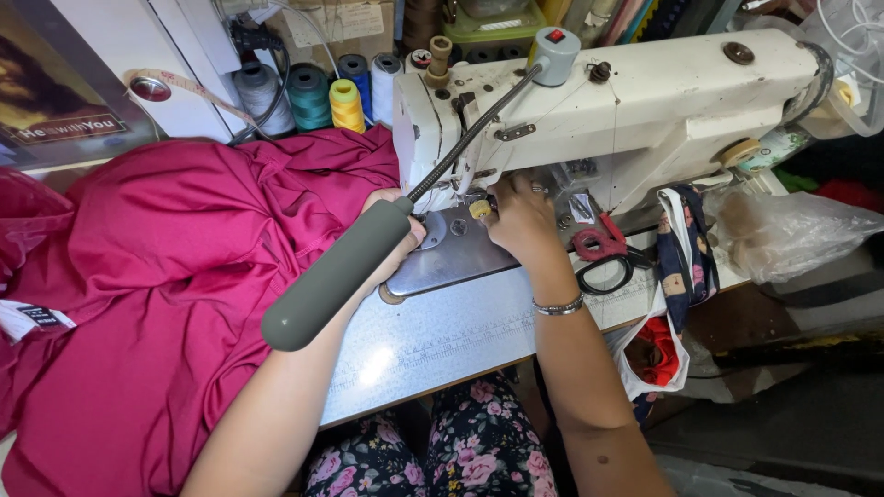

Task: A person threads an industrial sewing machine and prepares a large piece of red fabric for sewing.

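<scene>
A white sewing machine [645,101] stands on a grey table [451,331]. My right hand [522,219] reaches under the machine's arm near the needle area, fingertips pinched at a small yellow piece [480,209] above the metal plate [451,253]. My left hand [391,235] rests at the plate's left edge, touching the magenta fabric [157,285], and is partly hidden behind a grey-green lamp head [336,276] on a flexible neck. Whether the left hand grips the fabric is hidden.
Thread spools [313,92] in grey, teal, yellow, blue and white stand behind the fabric. Red-handled scissors [603,253] lie right of the needle. A patterned cloth bag [681,267] hangs off the table's right edge, beside a clear plastic bag [792,230].
</scene>
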